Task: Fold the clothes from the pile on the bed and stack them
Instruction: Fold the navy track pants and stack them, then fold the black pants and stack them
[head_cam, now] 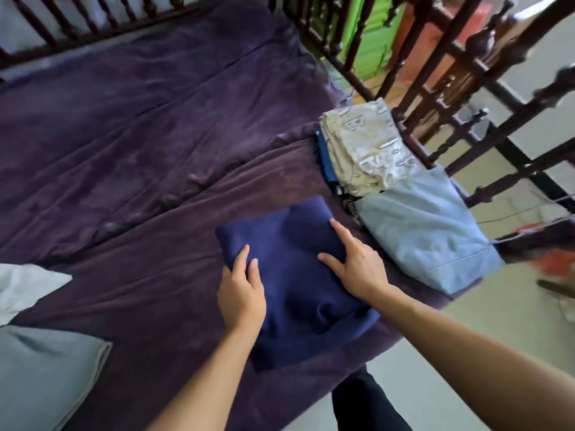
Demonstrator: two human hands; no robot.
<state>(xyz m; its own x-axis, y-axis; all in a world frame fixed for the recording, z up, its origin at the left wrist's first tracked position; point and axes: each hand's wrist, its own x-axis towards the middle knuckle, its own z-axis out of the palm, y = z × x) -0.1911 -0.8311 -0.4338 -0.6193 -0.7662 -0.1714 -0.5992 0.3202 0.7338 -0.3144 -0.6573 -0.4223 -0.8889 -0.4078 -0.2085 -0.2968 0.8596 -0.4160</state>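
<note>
Grey cloth (40, 374) lay at near left corner of bed, white cloth (25, 287) just behind it. Folded navy garment (298, 275) lay on purple bedcover (155, 150) near front edge. Left hand (241, 293) rested flat on its left edge, fingers straight and together. Right hand (357, 269) pressed on its right part, index finger and thumb spread; other fingers hidden. Right of it: folded light blue garment (426, 234). Farther: beige printed garment (364, 147) on top of stack, beside wooden railing (451, 73).
</note>
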